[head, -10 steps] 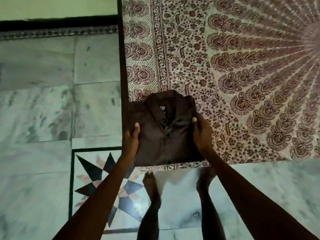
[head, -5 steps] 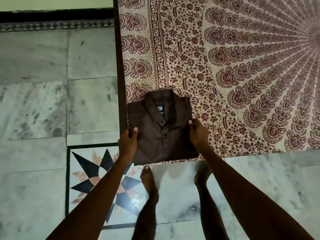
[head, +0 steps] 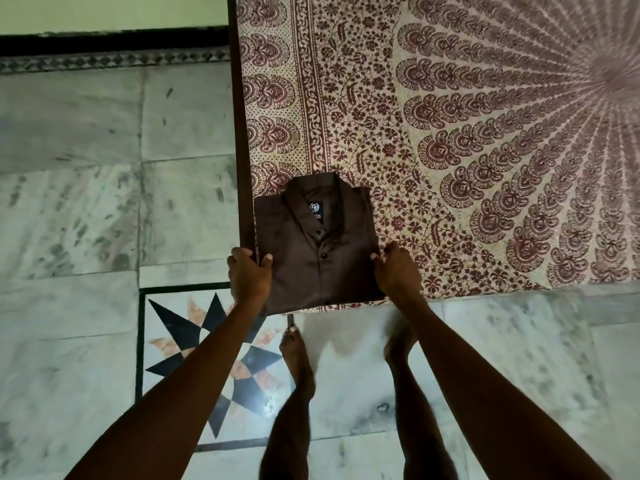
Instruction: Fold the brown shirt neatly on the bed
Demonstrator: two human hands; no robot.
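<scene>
A brown shirt (head: 322, 261), folded into a compact rectangle with its collar (head: 313, 188) uppermost and its buttoned front facing up, is pictured at the near left corner of the bed (head: 485, 289), on a printed bedspread (head: 502, 150). Its left edge is gripped by the left hand (head: 250, 271), thumb on top and fingers curled round the side. Its right edge is pinched by the right hand (head: 396, 271), thumb on the cloth; whether those fingers are tucked beneath cannot be told. The folding is judged all but complete, with only squaring and settling left. The bundle is best held evenly at both sides, so that the layers turned under are not let slip. It is best eased inward, since its lower edge lies at the mattress's brink above the marble floor (head: 86, 202). The front is then to be smoothed with flat palms, the collar left uncrushed.
</scene>
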